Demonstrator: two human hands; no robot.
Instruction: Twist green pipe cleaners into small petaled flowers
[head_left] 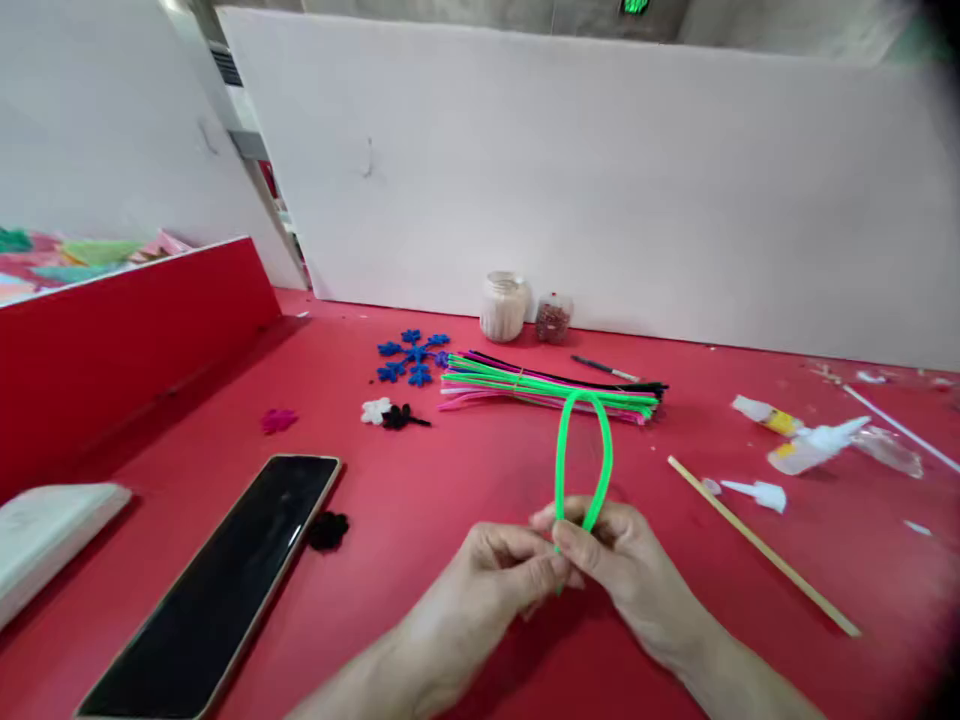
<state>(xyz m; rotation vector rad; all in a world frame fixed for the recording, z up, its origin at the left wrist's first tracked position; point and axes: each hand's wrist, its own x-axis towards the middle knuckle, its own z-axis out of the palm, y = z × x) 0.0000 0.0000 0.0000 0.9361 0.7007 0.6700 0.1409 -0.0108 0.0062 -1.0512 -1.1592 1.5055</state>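
A bright green pipe cleaner, bent into a tall upright loop, rises from between my two hands. My left hand pinches its lower end with thumb and forefinger. Beside it, my right hand grips the loop near its base, and the fingertips of both hands meet there. Just beyond the loop lies a bundle of pipe cleaners in green, pink, black and white. Left of the bundle are a blue snowflake shape, a white flower shape and a black flower shape with a stem.
A phone lies at left near a black fuzzy flower and a pink one. At right are a wooden stick, glue bottles and a nozzle cap. A glass jar stands by the white board.
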